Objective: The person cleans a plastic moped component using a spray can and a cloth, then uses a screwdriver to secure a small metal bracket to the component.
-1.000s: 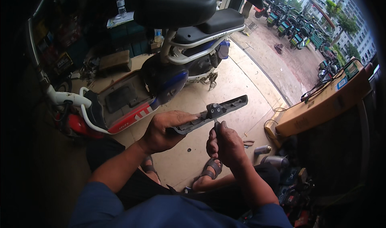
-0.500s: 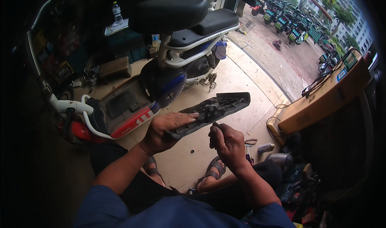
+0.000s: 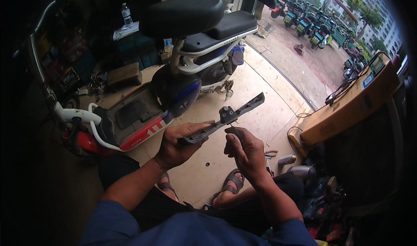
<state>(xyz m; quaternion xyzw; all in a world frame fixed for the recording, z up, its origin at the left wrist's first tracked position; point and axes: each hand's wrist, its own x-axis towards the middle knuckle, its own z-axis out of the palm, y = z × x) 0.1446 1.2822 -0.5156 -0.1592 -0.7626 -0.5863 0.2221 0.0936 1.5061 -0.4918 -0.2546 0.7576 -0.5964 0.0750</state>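
My left hand (image 3: 177, 144) is closed round the near end of a long black plastic part (image 3: 249, 106), thumb along its top. The part is tilted nearly edge-on, its far end raised to the right. At its middle stands a dark bracket (image 3: 226, 114) with round holes or bolt heads. My right hand (image 3: 248, 154) pinches a thin dark tool (image 3: 233, 126) just below the bracket. The tool's tip reaches up toward the part; whether it touches I cannot tell. Its handle is hidden in my fingers, so its exact kind does not show.
An electric scooter (image 3: 173, 89) with a black seat stands ahead and left. Pliers (image 3: 271, 153) and a spray can (image 3: 287, 159) lie on the floor to my right. Beyond them leans an orange-brown box (image 3: 343, 113) with a cable. Dark tools crowd the lower right.
My left hand has turned the black plastic part from showing its ribbed underside to nearly edge-on. The bracket now stands up from it. My right hand stays close beneath.
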